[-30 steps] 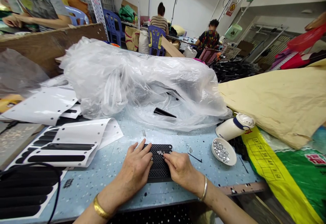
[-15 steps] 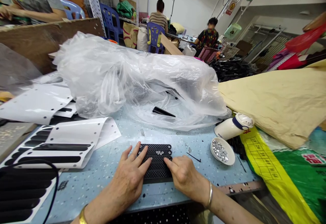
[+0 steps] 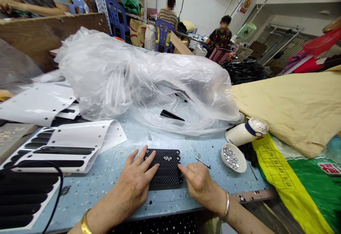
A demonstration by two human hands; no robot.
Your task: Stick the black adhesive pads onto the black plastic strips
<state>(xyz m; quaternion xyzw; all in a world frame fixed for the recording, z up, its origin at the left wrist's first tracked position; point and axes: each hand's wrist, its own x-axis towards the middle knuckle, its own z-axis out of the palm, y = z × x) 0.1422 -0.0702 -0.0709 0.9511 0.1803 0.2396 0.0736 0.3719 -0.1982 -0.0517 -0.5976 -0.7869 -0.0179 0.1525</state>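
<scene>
Several black strips (image 3: 166, 172) with a fine diamond texture lie side by side on the blue speckled table. A few small silver rings (image 3: 167, 158) rest in a cluster on one of the upper strips, and single rings show at some strip ends. My left hand (image 3: 138, 177) lies open, its spread fingertips on the strips' left ends. At the right end of a middle strip is the index fingertip of my right hand (image 3: 198, 179). Its other fingers are curled under, and whatever they may hold is hidden.
A white bowl (image 3: 243, 162) of silver rings stands to the right, beside a white bottle (image 3: 246, 132). Clear plastic sheeting (image 3: 112, 74) covers the table's back, with a black piece (image 3: 172, 115) at its front. White sheets (image 3: 77, 138) with black strips lie left. Other people sit farther back.
My right index fingertip has shifted slightly right, toward the tip of the strip. My left hand stays in place on the strips. The camera view has moved a little.
</scene>
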